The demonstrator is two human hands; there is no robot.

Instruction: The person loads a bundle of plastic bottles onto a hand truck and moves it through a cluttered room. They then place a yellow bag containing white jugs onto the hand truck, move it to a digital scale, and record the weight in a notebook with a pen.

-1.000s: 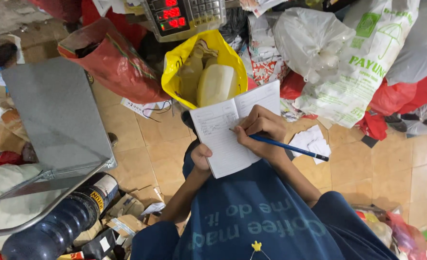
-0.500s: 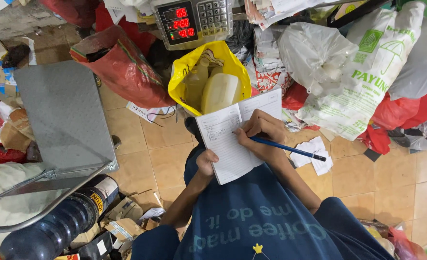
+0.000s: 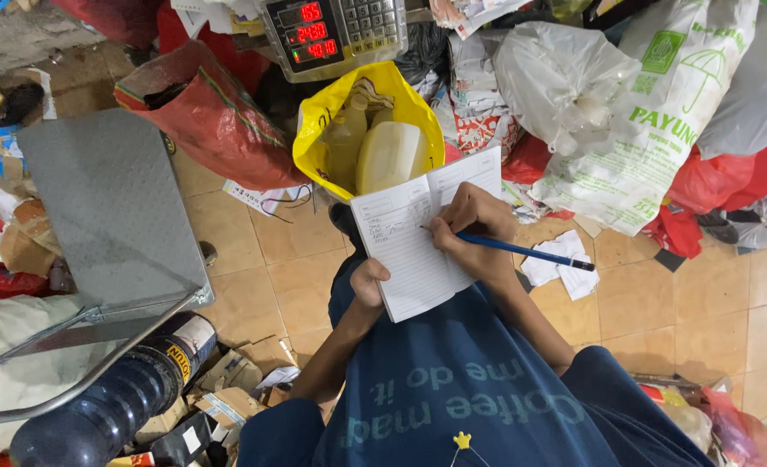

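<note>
— Notebook (image 3: 418,233): where is it?

— Open in front of my chest, above the tiled floor (image 3: 253,285). My left hand (image 3: 368,284) has it by the lower left edge, thumb curled over the page, the other fingers hidden behind the cover. That grip is closed on it.

— And the other hand?

— My right hand (image 3: 474,229) lies on the right-hand page, fingers pinched shut around a blue pen (image 3: 522,251). The tip touches the left-hand page near the fold, beside a few handwritten lines. The far end of the pen points off to my right.

— What lies beyond the notebook?

— Just past its top edge stands a yellow plastic bag (image 3: 375,121), open, with pale plastic jugs (image 3: 389,156) inside. Behind that is a weighing scale display (image 3: 331,35) with red digits and a keypad. To the left of the bag leans a red sack (image 3: 215,121), and further left the grey metal scale platform (image 3: 106,207) rests on the floor.

— On your right?

— White printed sacks (image 3: 634,121) piled together, red bags under them, and scraps of white paper (image 3: 565,268) on the tiles just under the pen's end.

— Nearer to you?

— A large dark blue bottle (image 3: 115,406) lying down at my lower left, among flattened cardboard.
</note>
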